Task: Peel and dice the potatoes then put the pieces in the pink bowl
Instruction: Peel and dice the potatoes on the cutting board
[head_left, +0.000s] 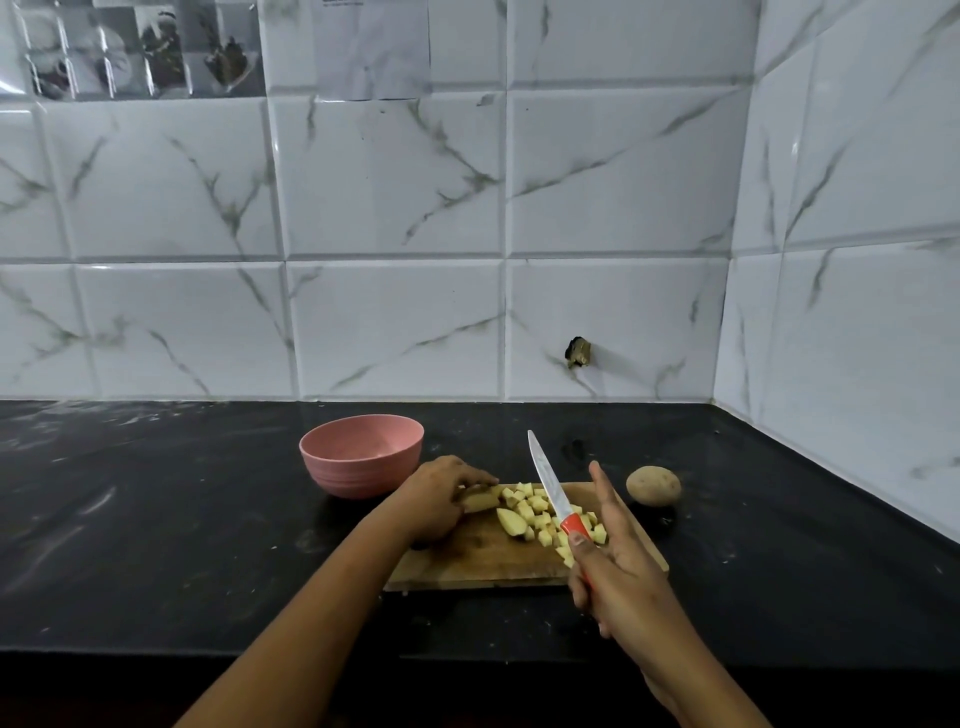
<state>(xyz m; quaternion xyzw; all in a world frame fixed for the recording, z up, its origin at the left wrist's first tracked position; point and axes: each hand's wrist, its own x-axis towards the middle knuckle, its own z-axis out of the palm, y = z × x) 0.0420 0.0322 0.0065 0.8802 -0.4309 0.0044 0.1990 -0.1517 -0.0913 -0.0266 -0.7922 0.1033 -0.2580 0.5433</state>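
left hand (436, 499) grips potato piece (480, 501) | right hand (618, 577) holds knife (553, 493)

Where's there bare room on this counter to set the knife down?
Bare counter lies left of the pink bowl and right of the unpeeled potato. The cutting board is crowded: diced pieces, a potato chunk in the left hand, the knife in the right hand.

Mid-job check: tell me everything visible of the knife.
The knife has a pale, pointed blade, metal by its look, and a red-orange handle. The right hand grips the handle, index finger stretched straight. The blade slants up and away toward the wall, above the diced potato on the wooden cutting board; whether it touches any dice is unclear. The left hand, holding a potato piece, is apart from it.
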